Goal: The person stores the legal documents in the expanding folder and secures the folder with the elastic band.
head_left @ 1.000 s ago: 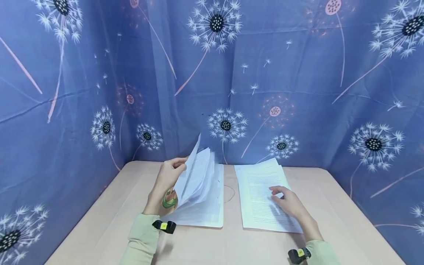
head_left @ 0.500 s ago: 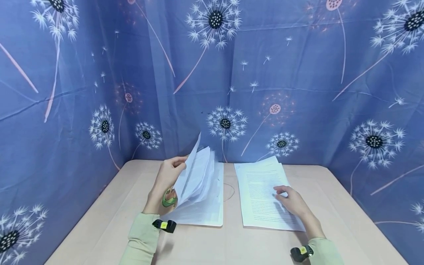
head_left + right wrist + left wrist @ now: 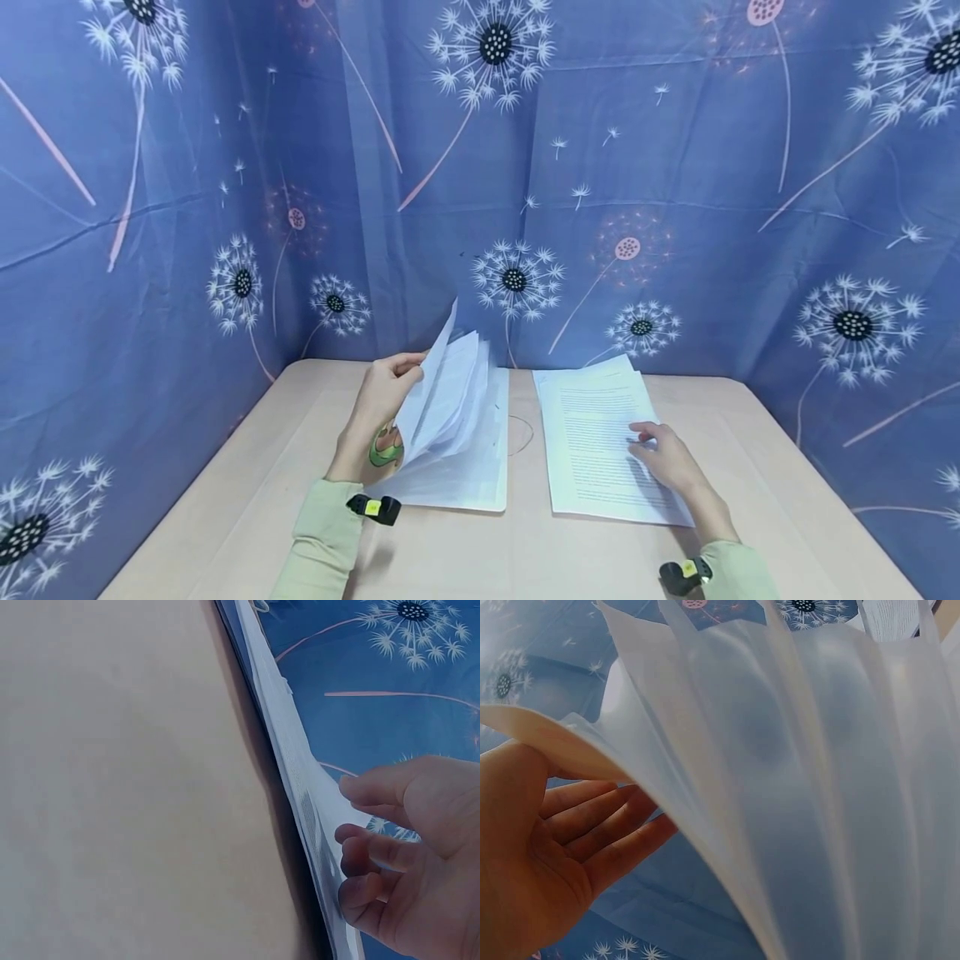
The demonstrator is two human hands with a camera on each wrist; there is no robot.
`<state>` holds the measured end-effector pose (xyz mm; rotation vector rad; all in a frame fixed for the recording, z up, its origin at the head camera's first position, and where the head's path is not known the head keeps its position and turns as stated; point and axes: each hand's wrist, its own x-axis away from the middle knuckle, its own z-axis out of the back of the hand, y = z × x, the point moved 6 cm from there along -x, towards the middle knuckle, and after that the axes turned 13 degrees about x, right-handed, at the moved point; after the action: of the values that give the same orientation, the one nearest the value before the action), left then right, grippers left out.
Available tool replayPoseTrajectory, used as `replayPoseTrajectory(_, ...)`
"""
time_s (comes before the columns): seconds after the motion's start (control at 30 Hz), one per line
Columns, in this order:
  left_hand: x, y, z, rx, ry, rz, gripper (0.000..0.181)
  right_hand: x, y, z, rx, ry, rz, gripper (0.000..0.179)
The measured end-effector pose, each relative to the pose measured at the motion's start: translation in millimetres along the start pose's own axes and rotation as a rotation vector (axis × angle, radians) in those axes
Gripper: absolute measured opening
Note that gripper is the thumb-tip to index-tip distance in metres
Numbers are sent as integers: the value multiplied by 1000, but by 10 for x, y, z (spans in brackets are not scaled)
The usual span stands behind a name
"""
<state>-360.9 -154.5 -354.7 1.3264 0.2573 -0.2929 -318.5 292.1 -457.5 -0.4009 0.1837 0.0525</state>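
On the left of the table lies a folder of clear plastic sleeves (image 3: 491, 467), partly opened, its leaves fanned upward. My left hand (image 3: 375, 400) pinches its raised cover and front leaves at the outer edge. A green and brown picture (image 3: 386, 447) shows on the cover near the wrist. In the left wrist view the translucent sleeves (image 3: 780, 787) spread beside the fingers, which lie behind the pale cover (image 3: 570, 742). To the right, my right hand (image 3: 667, 460) hovers over a stack of printed paper sheets (image 3: 592, 442), fingers loosely bent and holding nothing.
The beige table (image 3: 247, 467) meets a blue dandelion-print curtain (image 3: 420, 267) at the back and sides. A thin curved line (image 3: 531, 433) shows on the tabletop between folder and papers. Each wrist wears a small black camera (image 3: 375, 509).
My right hand has drifted slightly to the right over the printed sheets. The left hand keeps its hold on the folder's cover and leaves, with the fan of sleeves unchanged.
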Motion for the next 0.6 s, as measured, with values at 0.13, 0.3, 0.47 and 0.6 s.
replayPoseTrajectory(0.13, 0, -6, 6, -13, 7, 10, 32, 7, 18, 22, 0, 0, 6, 45)
replayPoseTrajectory(0.3, 4, -2, 7, -12, 10, 15, 33, 28, 51, 47, 9, -23, -8, 47)
replayPoseTrajectory(0.47, 10, 18, 10, -5, 6, 9, 33, 31, 91, 30, 7, -80, -60, 52)
replayPoseTrajectory(0.6, 10, 27, 11, -4, 5, -1, 32, 23, 119, 21, 5, -97, -83, 54)
